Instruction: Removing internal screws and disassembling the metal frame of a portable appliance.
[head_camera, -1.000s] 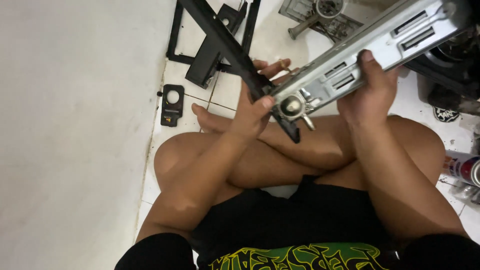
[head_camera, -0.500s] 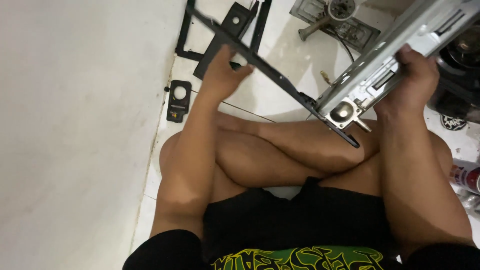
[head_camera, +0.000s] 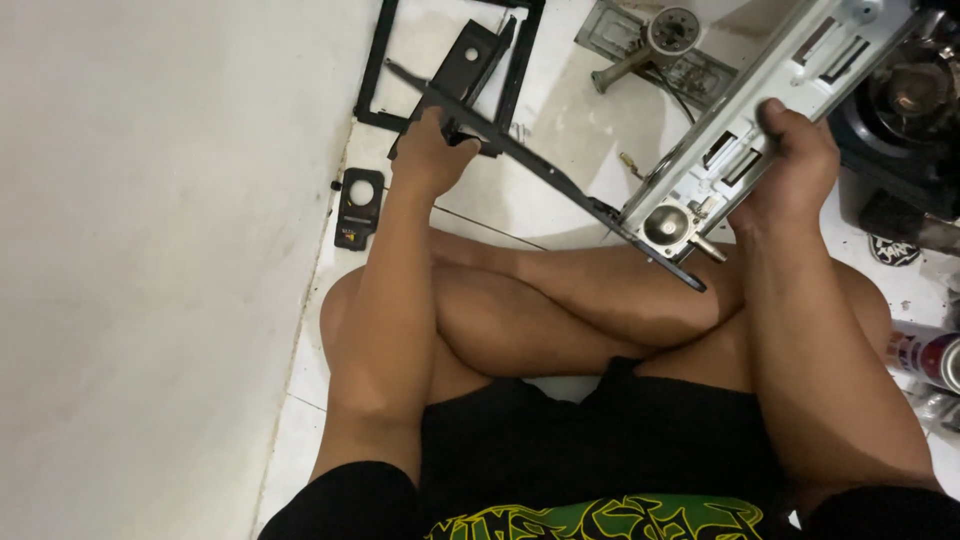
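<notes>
- The long silver-grey metal housing with slotted openings (head_camera: 770, 130) runs out past the top right corner; its far end is not visible.
- The right hand (head_camera: 790, 165) covers part of the housing's near edge; its fingertips are hidden behind it.
- The black rectangular metal frame (head_camera: 375, 75) is cut off at the top edge.
- The red and white cylindrical can (head_camera: 928, 355) is cropped by the right edge.
- The dark round machine part (head_camera: 910, 95) at the right is only partly in view.

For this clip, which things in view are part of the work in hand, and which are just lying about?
In hand:
- left hand on the black metal bar
- right hand gripping the silver metal panel

Lying about:
- black frame
- small black plate
- spray can
- grey burner part
</notes>
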